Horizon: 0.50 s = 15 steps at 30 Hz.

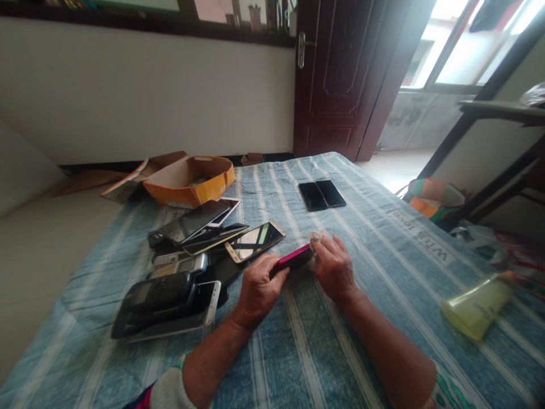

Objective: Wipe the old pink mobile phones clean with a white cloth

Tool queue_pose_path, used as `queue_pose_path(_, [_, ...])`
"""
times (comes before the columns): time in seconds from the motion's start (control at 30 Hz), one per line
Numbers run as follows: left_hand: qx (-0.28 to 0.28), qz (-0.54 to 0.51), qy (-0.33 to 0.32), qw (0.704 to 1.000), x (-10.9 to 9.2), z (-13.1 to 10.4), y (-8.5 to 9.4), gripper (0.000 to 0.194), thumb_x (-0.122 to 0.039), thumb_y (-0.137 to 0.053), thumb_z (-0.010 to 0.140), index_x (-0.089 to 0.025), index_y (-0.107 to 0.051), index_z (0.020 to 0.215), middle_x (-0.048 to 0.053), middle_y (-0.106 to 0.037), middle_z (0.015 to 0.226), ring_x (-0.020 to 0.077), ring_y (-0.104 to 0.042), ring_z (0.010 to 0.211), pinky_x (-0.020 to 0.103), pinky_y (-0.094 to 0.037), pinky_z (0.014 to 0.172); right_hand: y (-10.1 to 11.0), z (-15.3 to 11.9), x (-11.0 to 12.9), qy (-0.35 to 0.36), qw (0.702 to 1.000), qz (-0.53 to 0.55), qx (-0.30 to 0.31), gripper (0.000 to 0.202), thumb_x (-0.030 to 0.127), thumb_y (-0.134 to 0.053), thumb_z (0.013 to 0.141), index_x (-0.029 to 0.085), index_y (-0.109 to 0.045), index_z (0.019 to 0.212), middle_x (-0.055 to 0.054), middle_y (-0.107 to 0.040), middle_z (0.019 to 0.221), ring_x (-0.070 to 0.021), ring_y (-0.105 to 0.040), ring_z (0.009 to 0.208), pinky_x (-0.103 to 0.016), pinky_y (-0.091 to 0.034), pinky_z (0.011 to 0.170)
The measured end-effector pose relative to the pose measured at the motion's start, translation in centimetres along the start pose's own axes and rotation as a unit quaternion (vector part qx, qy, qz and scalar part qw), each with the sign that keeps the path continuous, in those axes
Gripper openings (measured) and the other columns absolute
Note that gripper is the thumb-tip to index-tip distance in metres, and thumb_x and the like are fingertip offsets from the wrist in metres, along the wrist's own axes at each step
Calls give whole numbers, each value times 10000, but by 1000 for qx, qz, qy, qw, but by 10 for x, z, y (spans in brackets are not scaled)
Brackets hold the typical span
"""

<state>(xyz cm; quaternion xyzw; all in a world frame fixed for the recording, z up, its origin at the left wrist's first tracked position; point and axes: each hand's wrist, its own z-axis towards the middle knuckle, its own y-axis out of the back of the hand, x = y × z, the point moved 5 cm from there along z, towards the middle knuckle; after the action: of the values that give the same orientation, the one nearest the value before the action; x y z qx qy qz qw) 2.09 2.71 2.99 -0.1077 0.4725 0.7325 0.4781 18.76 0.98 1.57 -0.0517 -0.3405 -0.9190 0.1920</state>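
Observation:
A phone with a bright pink edge [293, 258] is tilted up over the cloth, its near end gripped between the thumb and fingers of my left hand [259, 287]. My right hand [334, 264] is closed on a crumpled clear wipe or piece of plastic [317, 241], which touches the phone's far end. Just beyond my left hand lies a gold-framed phone [255, 241], its screen reflecting light. Left of it is a loose pile of phones, with a white-edged phone [208, 304] and a black device [157, 295] near the front.
Two dark phones [322, 195] lie side by side farther back on the striped blue cloth [281, 182]. An open orange cardboard box [191, 190] stands behind the pile. At right lies a yellow translucent pouch or bottle [477, 307]. A dark red door [340, 74] is behind the table.

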Motion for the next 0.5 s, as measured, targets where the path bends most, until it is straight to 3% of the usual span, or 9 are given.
queue_pose_path(0.2, [10,-26,11,1000,-1,0,1,97,-233,-582,834,-171,-657,830,28,-664,775,155,-638,704,250,-518,662,9,-3,52,142,987,72,1,328,74,-418,924,107,-620,1180,-150,-664,1164,-267,-496,1269,-469,-386,1055])
queue_pose_path(0.27, [8,-26,13,1000,0,0,1,91,-221,-580,828,-173,-657,833,28,-671,788,156,-642,711,249,-520,667,8,-5,60,150,986,69,12,321,74,-429,920,103,-624,1174,-151,-668,1156,-275,-492,1275,-483,-383,1057])
queue_pose_path(0.37, [3,-13,6,1000,1,-1,0,87,-166,-581,802,-177,-663,830,29,-678,799,161,-647,728,255,-525,686,3,-5,50,115,992,43,27,344,72,-407,921,108,-616,1191,-152,-666,1159,-266,-500,1267,-484,-370,1065])
queue_pose_path(0.5, [8,0,2,1000,2,-1,-1,80,-148,-605,777,-174,-664,824,32,-676,796,168,-650,732,266,-527,688,-1,-3,18,55,998,-9,39,374,70,-373,915,107,-610,1202,-160,-661,1171,-263,-535,1226,-487,-359,1062])
